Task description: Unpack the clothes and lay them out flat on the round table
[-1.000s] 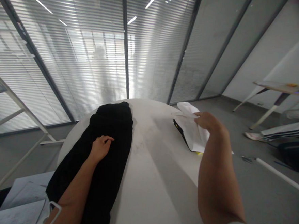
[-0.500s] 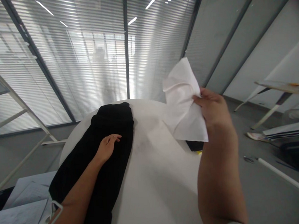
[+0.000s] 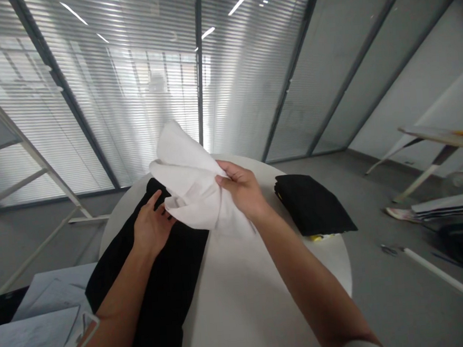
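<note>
Head view: white cloth [image 3: 188, 182] has moved in from the right side of the round white bench [image 3: 264, 298] and now sits mid-bench, bunched, held up just over the long black garment [image 3: 152, 290]. Right hand [image 3: 241, 189] is clenched on it, thumb and fingers closed on a fold. Left hand [image 3: 151, 226] has come up off the garment to the cloth, fingers spread against its lower edge (can't tell if gripping or only propping it). With the cloth lifted away, the folded black pile [image 3: 313, 205] on the right of the bench is now fully uncovered, a small yellow item [image 3: 318, 237] showing at its near edge. Both hands are now on the one cloth; neither holds anything else.
</note>
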Tool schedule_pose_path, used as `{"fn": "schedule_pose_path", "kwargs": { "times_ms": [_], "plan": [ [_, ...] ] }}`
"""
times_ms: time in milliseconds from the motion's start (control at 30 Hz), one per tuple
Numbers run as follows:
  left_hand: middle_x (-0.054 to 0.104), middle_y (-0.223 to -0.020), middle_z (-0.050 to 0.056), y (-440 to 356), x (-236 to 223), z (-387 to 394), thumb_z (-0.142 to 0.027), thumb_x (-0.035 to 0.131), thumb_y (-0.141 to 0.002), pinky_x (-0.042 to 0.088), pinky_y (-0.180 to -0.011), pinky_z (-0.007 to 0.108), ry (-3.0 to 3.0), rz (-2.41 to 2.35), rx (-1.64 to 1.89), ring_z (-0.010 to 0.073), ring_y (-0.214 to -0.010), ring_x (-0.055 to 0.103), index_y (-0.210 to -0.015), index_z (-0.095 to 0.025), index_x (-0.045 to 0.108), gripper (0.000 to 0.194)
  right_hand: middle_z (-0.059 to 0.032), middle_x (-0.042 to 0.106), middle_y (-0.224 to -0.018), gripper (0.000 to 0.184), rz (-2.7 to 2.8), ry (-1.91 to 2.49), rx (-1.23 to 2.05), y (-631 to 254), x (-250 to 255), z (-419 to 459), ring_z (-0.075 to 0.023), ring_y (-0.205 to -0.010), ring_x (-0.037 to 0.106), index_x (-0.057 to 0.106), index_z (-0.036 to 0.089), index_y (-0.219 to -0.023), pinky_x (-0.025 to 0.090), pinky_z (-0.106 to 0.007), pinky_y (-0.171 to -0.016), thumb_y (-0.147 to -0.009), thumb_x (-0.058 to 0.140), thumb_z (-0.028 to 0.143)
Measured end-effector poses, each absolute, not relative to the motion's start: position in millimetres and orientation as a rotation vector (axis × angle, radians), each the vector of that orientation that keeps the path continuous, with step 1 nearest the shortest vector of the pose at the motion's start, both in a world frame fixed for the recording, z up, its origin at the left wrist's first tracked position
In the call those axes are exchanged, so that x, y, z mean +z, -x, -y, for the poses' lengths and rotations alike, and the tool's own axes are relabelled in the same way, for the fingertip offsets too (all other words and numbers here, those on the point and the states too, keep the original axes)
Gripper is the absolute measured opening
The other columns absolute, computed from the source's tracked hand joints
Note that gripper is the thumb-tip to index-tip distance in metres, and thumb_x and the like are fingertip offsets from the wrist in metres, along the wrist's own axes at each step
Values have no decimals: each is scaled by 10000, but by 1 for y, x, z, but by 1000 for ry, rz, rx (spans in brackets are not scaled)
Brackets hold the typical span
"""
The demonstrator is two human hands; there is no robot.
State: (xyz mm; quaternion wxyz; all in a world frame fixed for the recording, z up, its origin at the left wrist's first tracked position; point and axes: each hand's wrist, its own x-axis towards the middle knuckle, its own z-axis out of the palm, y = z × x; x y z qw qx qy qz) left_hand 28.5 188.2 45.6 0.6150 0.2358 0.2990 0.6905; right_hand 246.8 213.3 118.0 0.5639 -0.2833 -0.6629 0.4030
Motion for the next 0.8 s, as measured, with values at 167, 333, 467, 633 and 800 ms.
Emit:
{"fn": "schedule_pose_path", "kwargs": {
  "times_ms": [167, 333, 467, 633, 800],
  "plan": [
    [652, -849, -5, -25, 55, -176, -66, 710, -560, 479, -624, 222, -737, -809, 1830, 134, -727, 595, -1011, -223, 621, 485, -9, 692, -1141, 332, 1632, 661, 803, -234, 115, -202, -201, -1061, 625, 670, 252, -1177, 459, -380, -981, -856, 591, 282],
    [592, -812, -19, -17, 67, -116, -140, 627, -648, 459, -624, 233, -1354, -1472, 1885, 136, -710, 553, -898, -249, 649, 274, -10, 648, -1238, 318, 1706, 631, 661, -218, 111, -187, -190, -1176, 573, 661, 278, -1193, 408, -358, -1059, -912, 514, 301],
    [618, -785, -2, 0, 59, -63, -220, 553, -710, 483, -639, 283, -1832, -1846, 1504, 170, -674, 580, -838, -295, 700, 208, -5, 617, -1289, 337, 1867, 605, 823, -202, 100, -182, -189, -1226, 537, 636, 293, -1231, 387, -367, -1079, -923, 499, 297],
    [655, -615, -19, 36, 49, -36, -306, 517, -766, 448, -535, 281, -1682, -2195, 1205, 185, -554, 605, -820, -308, 710, 201, -48, 685, -1126, 276, 2120, 700, 1423, -180, 66, -189, -175, -933, 653, 680, 227, -1135, 509, -355, -884, -915, 536, 312],
    [729, -836, -4, 49, 43, -50, -362, 511, -776, 482, -693, 314, -1858, -2208, 965, 226, -761, 667, -856, -309, 726, 235, -71, 640, -1176, 525, 2418, 610, 1613, -177, 58, -184, -183, -948, 638, 591, 241, -1269, 515, -311, -820, -777, 728, 361]
  ]
}}
